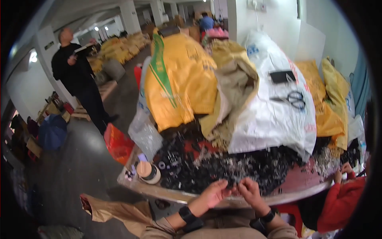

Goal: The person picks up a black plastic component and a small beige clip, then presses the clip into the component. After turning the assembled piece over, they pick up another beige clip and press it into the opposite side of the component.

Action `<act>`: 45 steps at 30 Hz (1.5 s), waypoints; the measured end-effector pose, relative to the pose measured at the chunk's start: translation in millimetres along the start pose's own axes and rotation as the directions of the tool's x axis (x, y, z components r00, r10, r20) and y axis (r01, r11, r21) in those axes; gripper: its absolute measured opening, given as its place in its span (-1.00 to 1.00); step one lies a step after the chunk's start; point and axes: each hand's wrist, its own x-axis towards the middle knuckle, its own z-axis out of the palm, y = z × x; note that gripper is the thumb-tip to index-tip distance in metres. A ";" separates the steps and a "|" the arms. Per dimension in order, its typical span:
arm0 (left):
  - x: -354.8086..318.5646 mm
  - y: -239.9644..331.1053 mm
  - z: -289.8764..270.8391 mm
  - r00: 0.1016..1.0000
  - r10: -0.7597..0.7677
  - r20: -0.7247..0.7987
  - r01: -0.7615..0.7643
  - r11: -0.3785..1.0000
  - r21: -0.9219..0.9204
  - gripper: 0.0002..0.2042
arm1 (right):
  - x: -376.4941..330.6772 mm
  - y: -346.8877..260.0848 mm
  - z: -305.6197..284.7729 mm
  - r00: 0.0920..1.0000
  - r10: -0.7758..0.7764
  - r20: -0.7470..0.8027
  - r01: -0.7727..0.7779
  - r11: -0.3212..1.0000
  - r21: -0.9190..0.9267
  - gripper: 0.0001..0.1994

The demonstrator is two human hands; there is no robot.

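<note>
Left hand [214, 194] and right hand [250, 191] nearly meet at the table [304, 178] front edge, fingers curled, tips close together; can't tell if either grips anything, too blurred. Black parts [274, 162] are heaped on the table just beyond both hands. Jar [149, 174] left of the heap. White sack [274, 123] behind, scissors [295, 100] lying on it.
</note>
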 end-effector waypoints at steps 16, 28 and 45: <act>-9.7 11.8 3.9 0.989 -0.015 -0.150 0.034 0.992 0.122 -0.77 | 17.5 16.3 11.7 0.999 -0.031 0.037 0.029 0.997 0.067 -0.93; -14.8 8.7 6.0 0.988 -0.023 -0.150 0.045 0.989 0.144 -0.79 | 15.6 2.8 18.3 0.939 -0.339 0.061 0.339 0.878 -0.338 -0.92; -29.3 22.9 -12.4 0.974 -0.006 -0.229 0.068 0.963 0.262 -0.81 | 20.2 25.1 31.8 0.981 0.127 0.150 -0.141 0.987 0.084 -0.88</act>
